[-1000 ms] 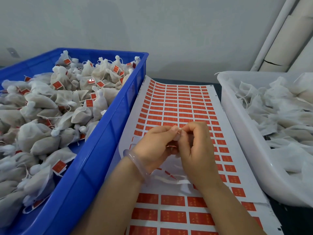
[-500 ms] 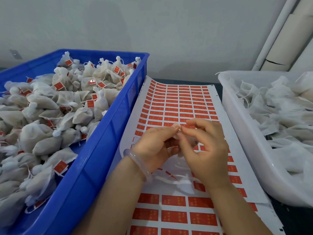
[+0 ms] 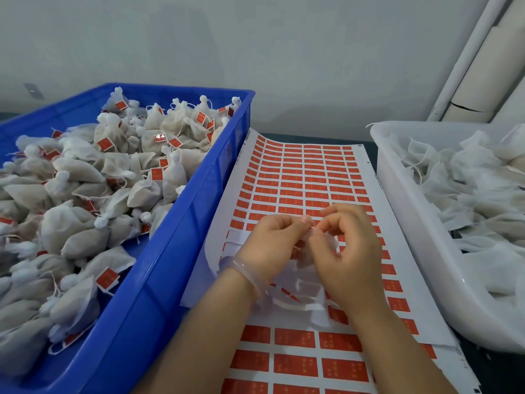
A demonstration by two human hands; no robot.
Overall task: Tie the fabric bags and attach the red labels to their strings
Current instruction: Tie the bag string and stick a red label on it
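Red label [image 3: 313,228], small, pinched where the fingertips of both hands meet. Head view, the only one. Left hand [image 3: 270,245] is curled, thumb and forefinger on the label. Right hand [image 3: 348,251] is curled too, thumb and forefinger nipping the same spot, other fingers loosely bent.

White fabric bag [image 3: 331,244] shows partly under and between the hands, mostly hidden by fingers. Its string is too thin to make out.

Label sheet [image 3: 298,172] lies under the hands on the tabletop and runs on beyond them. Rows near the wrists are peeled, with loose backing strips [image 3: 301,306] below the wrists.

Blue crate [image 3: 159,280] sits just left of the left hand, full of tied bags [image 3: 85,223] with labels. White tub [image 3: 412,223] sits right of the right hand, holding limp unlabelled bags [image 3: 468,194].

Step, as I judge it: folding the label round this bag's string. The next move calls for pressing the sticky halves flush with the string trapped between, then dropping the bag into the crate. Risk: the label closes crooked or misses the string.
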